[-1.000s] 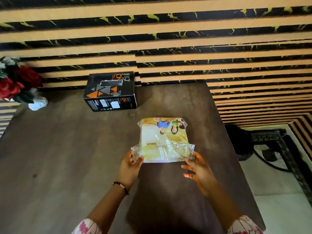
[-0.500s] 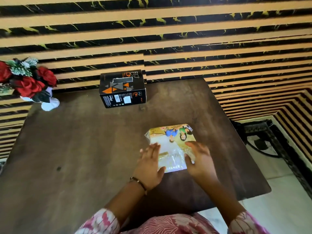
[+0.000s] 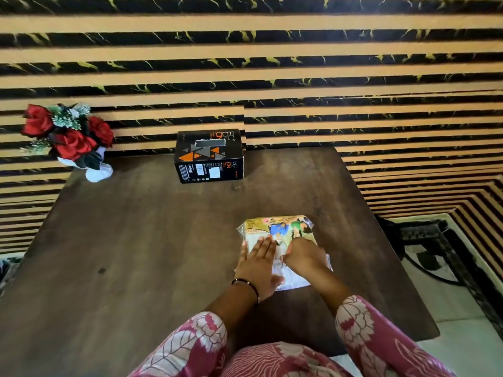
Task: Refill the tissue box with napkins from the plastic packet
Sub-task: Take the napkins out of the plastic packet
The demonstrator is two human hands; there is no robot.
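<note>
The plastic napkin packet [image 3: 280,229], clear with a colourful printed picture, lies flat on the dark wooden table [image 3: 136,240] right of centre. My left hand [image 3: 258,263] rests flat on the packet's near left part, fingers stretched forward. My right hand [image 3: 304,257] sits on the packet's near right part with fingers curled down into the plastic wrap. The near half of the packet is hidden under both hands. The black tissue box [image 3: 209,156] with orange triangles stands at the table's far edge by the wall, its top slot showing nothing inside.
A white vase of red artificial roses [image 3: 70,137] stands at the table's far left corner. A striped black-and-tan wall runs behind the table. On the right, past the table edge, the floor holds a dark metal stand [image 3: 424,235].
Both hands went from holding the packet's near corners to lying on top of it. The right hand's fingers have curled closed. The view has pulled back.
</note>
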